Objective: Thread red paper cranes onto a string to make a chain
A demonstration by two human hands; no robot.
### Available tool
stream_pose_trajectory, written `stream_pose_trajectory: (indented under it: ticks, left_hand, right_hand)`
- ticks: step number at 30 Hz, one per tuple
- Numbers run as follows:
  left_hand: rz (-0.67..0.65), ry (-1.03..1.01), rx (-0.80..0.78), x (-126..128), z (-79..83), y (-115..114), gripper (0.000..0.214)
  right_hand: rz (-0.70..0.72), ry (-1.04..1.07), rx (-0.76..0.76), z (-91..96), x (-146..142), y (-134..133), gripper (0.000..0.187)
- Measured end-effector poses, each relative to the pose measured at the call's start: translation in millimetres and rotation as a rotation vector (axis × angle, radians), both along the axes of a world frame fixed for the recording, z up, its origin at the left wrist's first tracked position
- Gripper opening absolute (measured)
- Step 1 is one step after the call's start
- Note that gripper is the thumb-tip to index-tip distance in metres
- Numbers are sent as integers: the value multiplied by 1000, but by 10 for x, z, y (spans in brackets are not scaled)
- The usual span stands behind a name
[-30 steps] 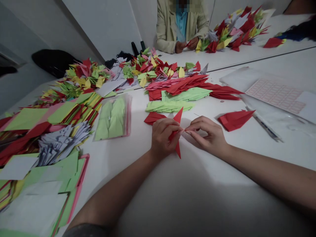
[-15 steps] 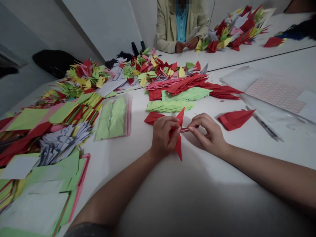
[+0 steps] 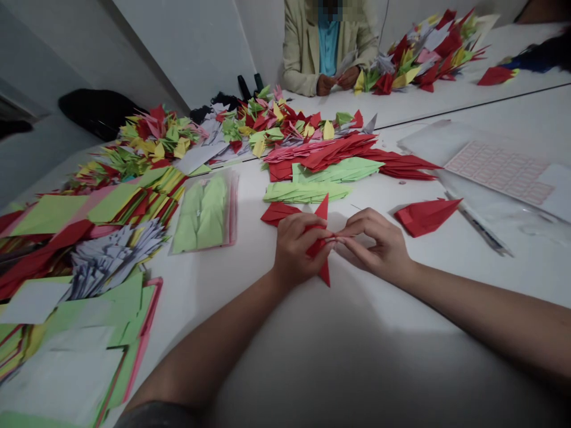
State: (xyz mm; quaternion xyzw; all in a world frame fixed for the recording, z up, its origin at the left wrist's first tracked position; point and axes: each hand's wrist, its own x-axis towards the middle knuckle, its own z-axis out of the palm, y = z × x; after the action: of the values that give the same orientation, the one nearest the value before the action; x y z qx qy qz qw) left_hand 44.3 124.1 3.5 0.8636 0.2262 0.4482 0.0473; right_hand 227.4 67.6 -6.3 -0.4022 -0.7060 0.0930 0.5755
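I've got both hands close together mid-table: my left hand [image 3: 298,246] is curled over a red folded paper piece [image 3: 322,245], fingers closed around it. The long axis of the piece runs almost straight up and down in my view, one sharp point aimed at 12 o'clock and the other at 6. A thin red tip comes off its middle toward 3 o'clock, and my right hand [image 3: 375,244] has that tip pinched, its fingertips [image 3: 345,235] pressed together on it. So the piece sits between my hands, mostly under the left fingers. At 2 o'clock, well clear of the right hand, another red folded piece [image 3: 427,217] lies on the white table [image 3: 357,333]. Just past my left fingers at 10 o'clock is a flat red piece [image 3: 277,213]. Up at 12 sit a green paper pile [image 3: 307,191] and a red paper stack [image 3: 325,151]. A clear bag of green paper [image 3: 203,214] lies at 9, and across the tables a co-worker [image 3: 328,53] holds a grey paper piece [image 3: 347,64] in both hands.
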Motion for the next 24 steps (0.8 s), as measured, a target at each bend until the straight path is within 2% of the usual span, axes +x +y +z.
stream_pose_trajectory:
  ticks: [5, 24]
  left_hand:
    - [-19, 27, 45, 3, -28, 0, 8]
    - [-39, 4, 20, -3, 24, -8, 7]
  right_hand:
    - [53, -42, 11, -9, -4, -5, 16]
    - [31, -18, -89, 13, -6, -5, 6]
